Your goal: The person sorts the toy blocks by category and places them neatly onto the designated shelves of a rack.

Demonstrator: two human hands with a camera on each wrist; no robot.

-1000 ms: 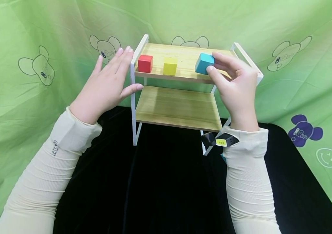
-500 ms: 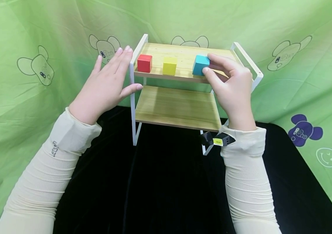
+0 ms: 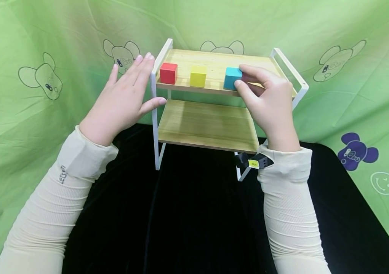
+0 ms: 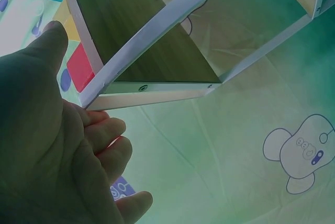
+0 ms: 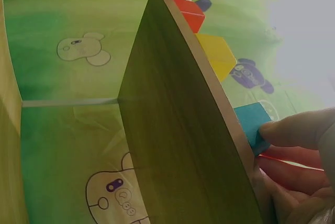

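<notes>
Since a second ago the blue cube (image 3: 232, 78) has come down from a tilt to sit flat on the top shelf (image 3: 215, 62), right of the yellow cube (image 3: 198, 76) and red cube (image 3: 168, 73). I see my right hand (image 3: 269, 102) with its grip closed on it, thumb and fingers pinching. It sits near the front edge, so I judge a dragging release could tip it off. My left hand (image 3: 125, 99) lies flat and open on the white frame (image 3: 154, 95), holding nothing

Lower shelf (image 3: 208, 125) bare, open at front; white side rails (image 3: 288, 70) flank top shelf (image 3: 215, 64).
</notes>
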